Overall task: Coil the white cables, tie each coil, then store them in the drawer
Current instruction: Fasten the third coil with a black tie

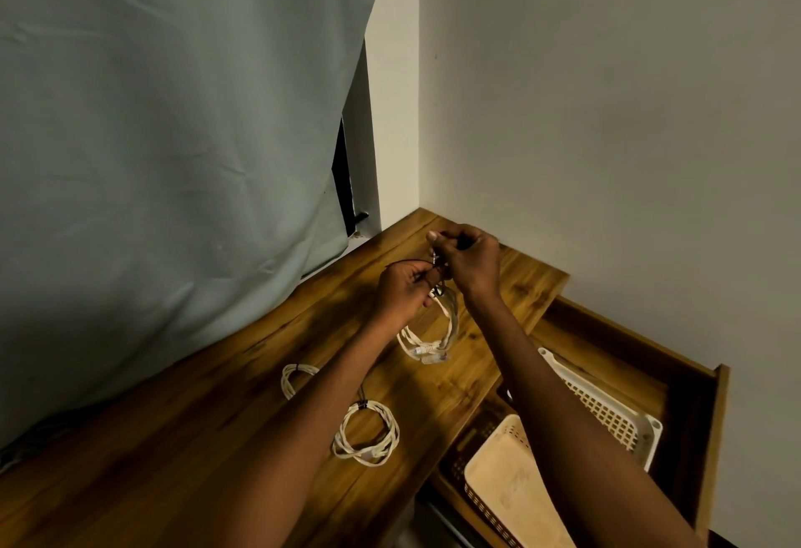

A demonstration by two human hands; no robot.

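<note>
We hold white cable coil (433, 330) over wooden desk (216, 439), long axis vertical, plugs at bottom. Our left hand (401, 287) pinches coil top; our right hand (470, 257) pinches dark tie (437, 262). Tied coil (366, 435) lies flat near open drawer (650, 374); third coil (294, 378) partly hidden.

Your wooden tabletop (216, 439) carries two tied white coils: one (366, 432) near right edge, another (297, 378) just left of it, half hidden under your forearm.
</note>
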